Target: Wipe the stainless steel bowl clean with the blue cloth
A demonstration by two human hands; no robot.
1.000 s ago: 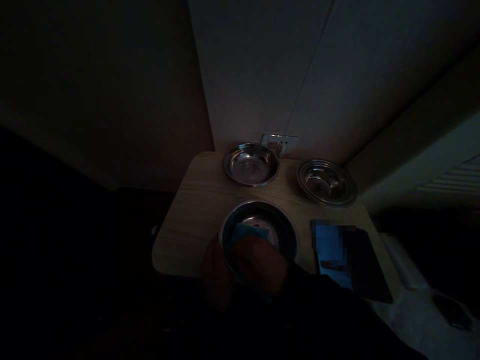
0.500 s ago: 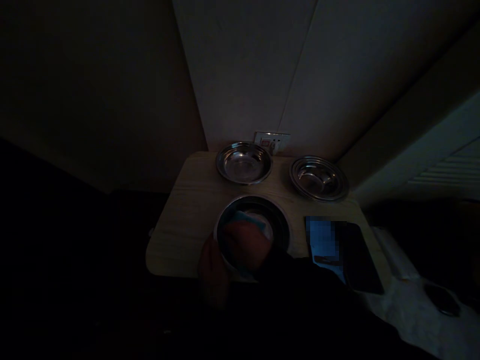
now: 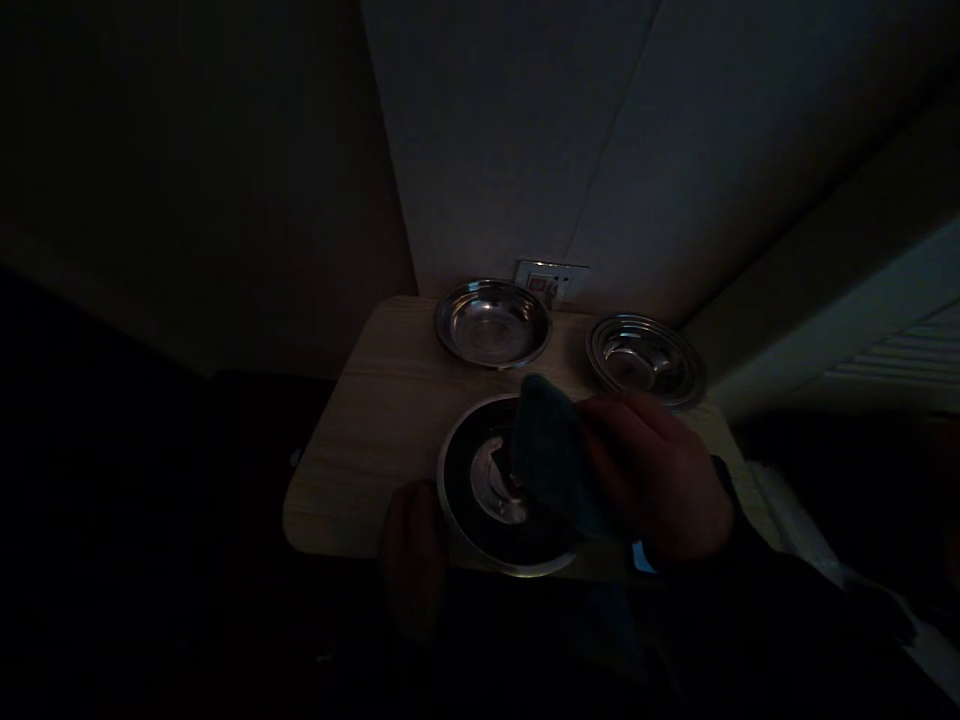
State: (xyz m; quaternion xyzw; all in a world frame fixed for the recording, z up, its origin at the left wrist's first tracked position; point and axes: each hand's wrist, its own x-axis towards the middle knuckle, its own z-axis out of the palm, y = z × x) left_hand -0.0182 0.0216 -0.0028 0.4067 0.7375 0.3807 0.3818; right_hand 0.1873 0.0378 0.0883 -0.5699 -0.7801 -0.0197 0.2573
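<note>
A cloth (image 3: pixel 551 455) is being handled over a steel bowl (image 3: pixel 480 500), and the step in hand appears to be work with the cloth at that bowl. The bowl is resting on the table (image 3: pixel 360 450), just below the middle of the frame; the cloth is hanging across its right part and hiding some of the rim. Any move from here would be calling for a sure hold on the cloth and a bowl that is not sliding.

The right hand (image 3: pixel 652 470) is reaching in from the lower right, back upward, its fingers bending and clamping on the cloth's right side. Its dark sleeve (image 3: pixel 750 590) is running off toward the lower right corner.

The left hand (image 3: pixel 412 545) is lying at the bowl's lower left, fingertips near the rim. Its fingers are seeming close together, but in this gloom I cannot tell whether they are gripping or even touching the rim.
</note>
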